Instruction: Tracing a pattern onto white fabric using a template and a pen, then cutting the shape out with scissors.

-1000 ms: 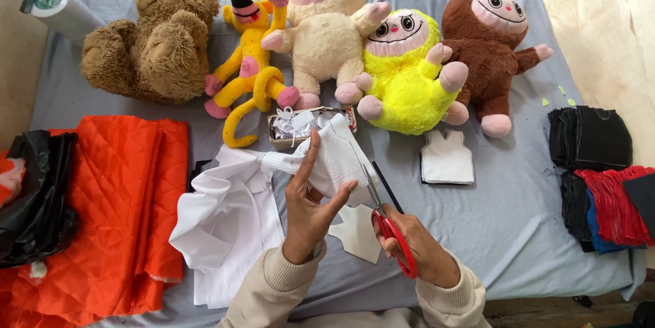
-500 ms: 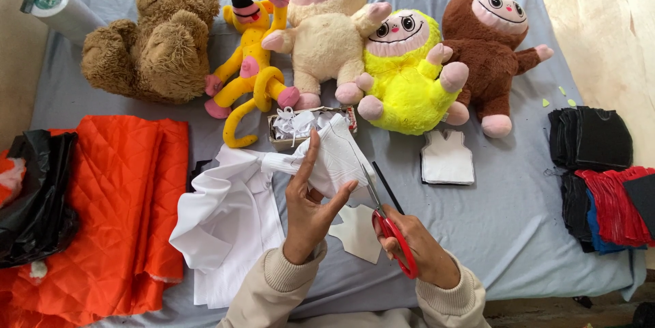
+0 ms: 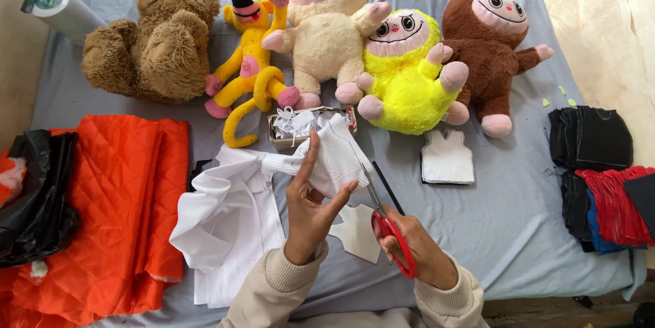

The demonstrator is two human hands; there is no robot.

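My left hand (image 3: 308, 210) holds up a piece of white fabric (image 3: 332, 157) between thumb and fingers, just above the grey table cover. My right hand (image 3: 417, 251) grips red-handled scissors (image 3: 387, 222), whose blades point up into the fabric's right edge. A larger heap of white cloth (image 3: 225, 222) trails off to the left of my left hand. A small white cut-out shape (image 3: 356, 231) lies flat under my hands.
Several plush toys line the back: a brown bear (image 3: 153, 45), a yellow one (image 3: 251, 72), cream (image 3: 327, 24), bright yellow (image 3: 408, 75) and brown (image 3: 492, 45). Orange quilted fabric (image 3: 109, 212) lies left, a white vest-shaped stack (image 3: 447, 159) and dark and red fabric piles (image 3: 604, 184) right.
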